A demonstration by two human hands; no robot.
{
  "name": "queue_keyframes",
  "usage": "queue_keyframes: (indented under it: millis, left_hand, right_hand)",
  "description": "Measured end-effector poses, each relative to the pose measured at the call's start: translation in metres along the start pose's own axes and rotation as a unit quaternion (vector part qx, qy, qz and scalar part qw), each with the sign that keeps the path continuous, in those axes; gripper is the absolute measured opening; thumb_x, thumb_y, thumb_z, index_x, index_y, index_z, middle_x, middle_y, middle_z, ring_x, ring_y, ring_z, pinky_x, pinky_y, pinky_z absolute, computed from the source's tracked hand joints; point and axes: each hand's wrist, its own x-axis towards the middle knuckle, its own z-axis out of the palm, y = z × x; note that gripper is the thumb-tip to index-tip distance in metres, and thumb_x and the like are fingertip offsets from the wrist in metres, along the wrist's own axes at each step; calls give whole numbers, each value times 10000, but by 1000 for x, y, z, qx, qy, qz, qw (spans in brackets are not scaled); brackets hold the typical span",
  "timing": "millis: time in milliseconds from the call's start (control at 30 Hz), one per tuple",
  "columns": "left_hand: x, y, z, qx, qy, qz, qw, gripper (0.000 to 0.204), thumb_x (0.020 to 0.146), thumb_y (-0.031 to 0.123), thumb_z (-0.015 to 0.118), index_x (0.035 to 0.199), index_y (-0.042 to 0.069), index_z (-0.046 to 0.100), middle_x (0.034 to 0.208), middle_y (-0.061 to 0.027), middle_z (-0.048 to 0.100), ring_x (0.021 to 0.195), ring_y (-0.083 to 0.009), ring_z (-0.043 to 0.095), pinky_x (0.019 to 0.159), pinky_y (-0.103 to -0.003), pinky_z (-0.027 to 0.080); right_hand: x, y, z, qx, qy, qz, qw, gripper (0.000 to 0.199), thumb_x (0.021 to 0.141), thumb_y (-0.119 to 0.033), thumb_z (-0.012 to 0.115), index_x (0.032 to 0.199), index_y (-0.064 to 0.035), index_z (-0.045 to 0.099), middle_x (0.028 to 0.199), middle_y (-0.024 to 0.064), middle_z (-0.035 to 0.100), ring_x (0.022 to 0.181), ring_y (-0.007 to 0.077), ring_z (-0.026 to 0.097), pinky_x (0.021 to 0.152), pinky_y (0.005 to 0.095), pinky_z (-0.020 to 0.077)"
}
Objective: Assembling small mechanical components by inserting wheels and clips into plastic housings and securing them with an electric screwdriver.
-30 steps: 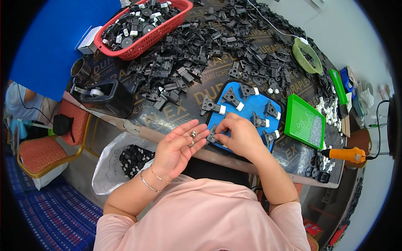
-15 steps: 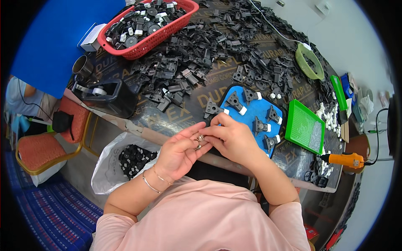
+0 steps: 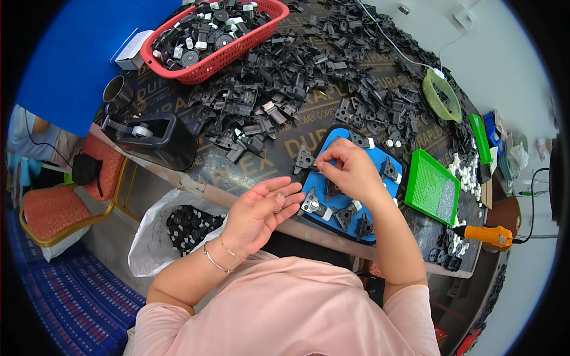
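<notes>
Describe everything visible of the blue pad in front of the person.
The blue pad is a flat panel with a bright blue face, dark border and rounded corners; its material is unclear. It lies face up, slightly askew, on the dark table, near the person's edge. Several black pieces, some with white ends, rest on it. The right hand hides part of its middle; whether they touch is unclear.
</notes>
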Motion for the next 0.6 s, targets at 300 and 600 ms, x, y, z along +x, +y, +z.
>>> queue_keyframes:
  millis: [300,600]
  left_hand:
    - [6,4,-8,12,8,9,1000,221,869,15,531,1089,-2,532,1049,-143,608,964,-228,608,862,-321,507]
    - [9,9,-14,14,16,14,1000,205,871,21,530,1075,1,540,1029,-141,615,950,-227,612,854,-325,507]
  right_hand:
    - [21,3,9,-100,-1,12,995,138,708,-120,690,815,-36,664,784,58,552,595,145,512,559,270,439]
    - [20,-7,11,-78,-3,-22,997,197,690,-51,682,883,-51,643,785,49,591,565,148,490,537,275,426]
